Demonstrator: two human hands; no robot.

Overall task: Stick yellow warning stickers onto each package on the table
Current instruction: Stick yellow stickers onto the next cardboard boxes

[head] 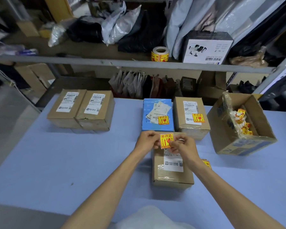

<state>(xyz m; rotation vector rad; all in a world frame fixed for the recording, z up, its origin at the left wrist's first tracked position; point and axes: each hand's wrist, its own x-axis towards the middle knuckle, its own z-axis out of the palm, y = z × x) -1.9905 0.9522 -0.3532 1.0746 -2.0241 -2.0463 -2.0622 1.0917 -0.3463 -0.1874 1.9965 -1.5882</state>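
Both hands hold one yellow warning sticker (166, 140) above the far end of a brown package (172, 171) lying in front of me. My left hand (147, 139) pinches its left edge, my right hand (182, 145) its right edge and backing. Behind it a blue package (158, 114) and a brown package (191, 116) each carry a yellow sticker. Two brown packages (66, 108) (95, 110) at the far left bear only white labels. A few loose stickers (207, 163) lie right of the near package.
An open cardboard box (241, 124) at the right holds crumpled sticker backings. A roll of yellow stickers (160, 54) stands on the shelf behind the blue table (73, 162), among bags and a white carton (206, 48).
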